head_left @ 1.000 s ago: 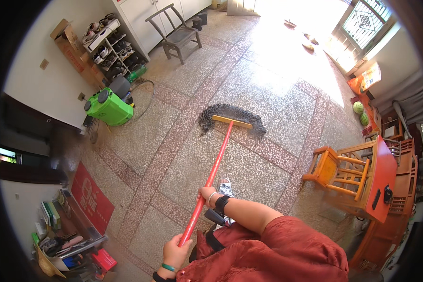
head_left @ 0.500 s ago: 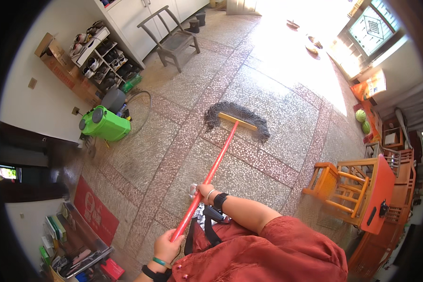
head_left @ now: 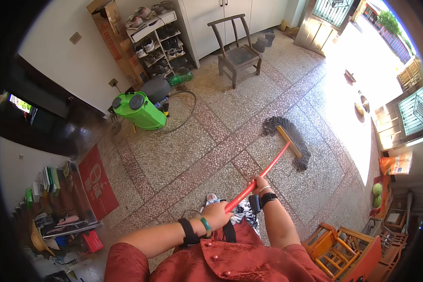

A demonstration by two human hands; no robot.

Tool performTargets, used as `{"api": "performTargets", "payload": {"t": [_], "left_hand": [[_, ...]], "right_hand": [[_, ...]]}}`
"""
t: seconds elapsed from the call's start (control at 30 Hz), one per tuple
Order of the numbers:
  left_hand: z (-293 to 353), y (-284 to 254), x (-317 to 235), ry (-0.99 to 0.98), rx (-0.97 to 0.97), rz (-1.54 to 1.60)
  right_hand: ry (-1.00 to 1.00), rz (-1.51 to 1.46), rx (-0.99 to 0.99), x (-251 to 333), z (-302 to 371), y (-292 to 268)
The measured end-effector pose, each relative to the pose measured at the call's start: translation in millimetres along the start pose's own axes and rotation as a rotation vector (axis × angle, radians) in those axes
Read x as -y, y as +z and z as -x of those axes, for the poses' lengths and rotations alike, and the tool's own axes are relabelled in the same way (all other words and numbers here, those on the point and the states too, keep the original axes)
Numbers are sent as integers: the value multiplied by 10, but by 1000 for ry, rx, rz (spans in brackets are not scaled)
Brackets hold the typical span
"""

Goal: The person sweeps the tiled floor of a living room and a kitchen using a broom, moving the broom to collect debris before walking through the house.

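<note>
A mop with a red pole slants from my body up to the right. Its wooden bar and grey stringy mop head [head_left: 296,136] lie flat on the speckled floor. My left hand [head_left: 216,215], with a green bangle on the wrist, is closed around the top end of the pole. Further down the pole, my right hand [head_left: 259,184] grips it with wrapped fingers; a black band circles that wrist. Both forearms come out of red sleeves.
A green sprayer tank [head_left: 143,113] with a hose stands left of centre, beside a shoe rack [head_left: 157,44]. A wooden chair [head_left: 239,56] is further back. Wooden stools [head_left: 333,249] and a red-topped table are near right. A red mat [head_left: 98,183] lies at left.
My view has turned to the left, so the room appears shifted rightward. The mop head now sits further right in view, its pole tilted more to the right. Both hands still hold it.
</note>
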State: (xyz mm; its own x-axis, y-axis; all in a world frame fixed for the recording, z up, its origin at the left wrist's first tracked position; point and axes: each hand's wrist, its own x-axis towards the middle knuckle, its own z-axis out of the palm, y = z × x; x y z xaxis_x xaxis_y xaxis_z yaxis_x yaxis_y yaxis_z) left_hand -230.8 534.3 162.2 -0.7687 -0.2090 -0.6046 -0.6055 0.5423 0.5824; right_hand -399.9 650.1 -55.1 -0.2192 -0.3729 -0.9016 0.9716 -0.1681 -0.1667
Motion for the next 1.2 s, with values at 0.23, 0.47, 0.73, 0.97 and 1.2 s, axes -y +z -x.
{"api": "performTargets", "payload": {"t": [0.23,0.47,0.73,0.97,1.2], "left_hand": [[-973,-395,-379,8,51,-20],[-2012,-666,-977,-43,34,-47],[-2525,-146,-1483,-5,257,116],[-2414,-617,-1101,-5,248,10],[-1550,-1269,-667,-26,182,8]], "right_hand": [[5,-30,-31,976,-354,245],[-23,57,-10,2140,-754,350],[2,164,-104,2938,-774,-262],[71,240,-101,2711,-893,46],[198,71,-112,2345,-1200,251]]}}
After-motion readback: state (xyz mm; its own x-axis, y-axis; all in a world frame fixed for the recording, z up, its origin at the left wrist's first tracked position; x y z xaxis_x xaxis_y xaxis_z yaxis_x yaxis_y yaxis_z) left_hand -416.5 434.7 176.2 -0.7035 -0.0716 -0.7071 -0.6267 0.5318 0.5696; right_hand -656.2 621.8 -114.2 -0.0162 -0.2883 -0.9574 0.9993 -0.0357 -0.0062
